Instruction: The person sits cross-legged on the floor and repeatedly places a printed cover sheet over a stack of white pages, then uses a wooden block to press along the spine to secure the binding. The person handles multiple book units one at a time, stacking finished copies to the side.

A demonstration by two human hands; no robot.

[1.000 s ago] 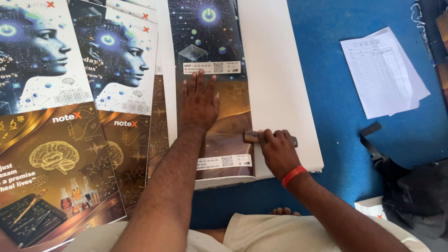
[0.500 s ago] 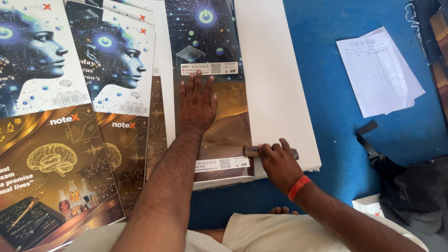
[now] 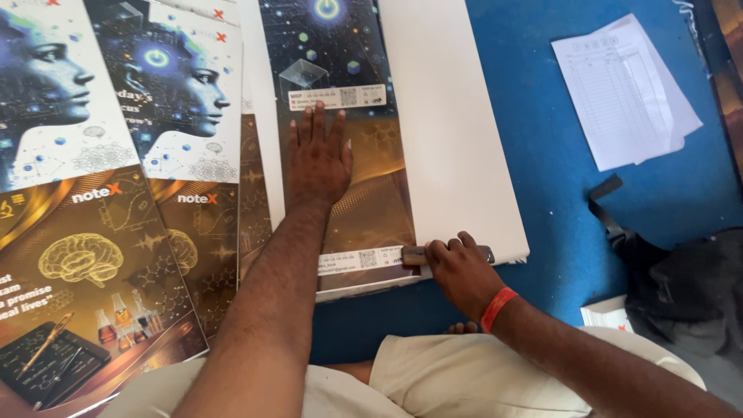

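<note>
The left hand (image 3: 319,159) lies flat, fingers spread and pointing toward 12 o'clock, pressing down on a printed cover sheet (image 3: 340,77) with a dark starry upper half and a golden lower half. It grips nothing. The right hand (image 3: 457,271), with a red band (image 3: 498,308) on its wrist, is curled around a small dark cutter (image 3: 449,253), held against the near edge of the sheet at about 4 o'clock from the left hand. Whether a blade is out cannot be told.

The sheet sits on a white board (image 3: 457,139) whose bare part runs along the 3 o'clock side of the sheet. Both lie on a blue floor (image 3: 557,224).

At 9 o'clock from the left hand is a row of overlapping posters (image 3: 93,193) with a face in profile above and a golden brain drawing below. At 2 o'clock from the right hand, well apart, lie white paper forms (image 3: 623,93). At 3 o'clock from it is a dark bag (image 3: 681,286) with a strap
</note>
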